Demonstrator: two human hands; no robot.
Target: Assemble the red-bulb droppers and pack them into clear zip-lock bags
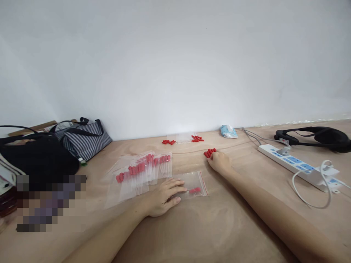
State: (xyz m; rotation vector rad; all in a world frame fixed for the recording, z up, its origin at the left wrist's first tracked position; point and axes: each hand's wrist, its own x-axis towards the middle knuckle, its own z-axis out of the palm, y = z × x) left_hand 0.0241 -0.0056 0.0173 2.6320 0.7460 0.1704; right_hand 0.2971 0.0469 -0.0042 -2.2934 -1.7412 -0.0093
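A clear zip bag (pixel 201 182) with a red-tipped piece (pixel 194 190) inside lies flat on the wooden table (pixel 208 226). My left hand (pixel 167 197) rests on the bag's left part, fingers spread. Further right and back, my right hand (pixel 219 162) has its fingers bent at a small row of red pieces (pixel 210 152); whether it grips one is hidden. Left of my left hand, several overlapping clear bags (pixel 137 175) hold pale sticks with red ends.
Near the wall are two groups of red pieces (pixel 168 142) beside pale sticks (pixel 184 138), and a blue-white packet (pixel 228 131). A power strip (pixel 293 162) with cables and a black headset (pixel 312 137) are right. A striped bag (pixel 85 140) and black bag (pixel 41 160) stand left.
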